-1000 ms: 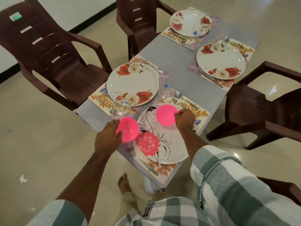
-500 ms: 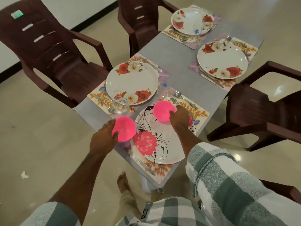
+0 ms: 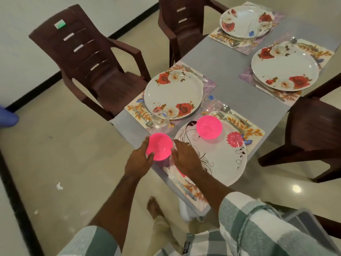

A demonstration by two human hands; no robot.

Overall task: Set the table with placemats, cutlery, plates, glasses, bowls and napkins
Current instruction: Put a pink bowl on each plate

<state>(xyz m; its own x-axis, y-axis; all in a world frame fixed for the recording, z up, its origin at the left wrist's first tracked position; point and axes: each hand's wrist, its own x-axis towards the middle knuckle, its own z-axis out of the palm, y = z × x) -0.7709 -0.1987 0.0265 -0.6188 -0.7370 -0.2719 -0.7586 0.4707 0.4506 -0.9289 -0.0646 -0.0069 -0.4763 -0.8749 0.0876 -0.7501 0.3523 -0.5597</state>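
Grey desk (image 3: 227,71), four floral settings, brown chairs (image 3: 103,71) around, tiled floor. Left hand (image 3: 137,159) grips pink bowl (image 3: 159,146) at near corner; right hand (image 3: 185,157) touches it, fingers relaxed. Second bowl (image 3: 209,127) on nearest plate (image 3: 221,159).

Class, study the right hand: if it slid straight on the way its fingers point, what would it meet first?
Probably the pink bowl gripped by the left hand. The right hand's fingertips already sit at its rim, pointing up-left, though depth is unclear.

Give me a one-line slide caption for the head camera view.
Left hand holds a pink bowl beside the nearest plate, where another bowl sits.
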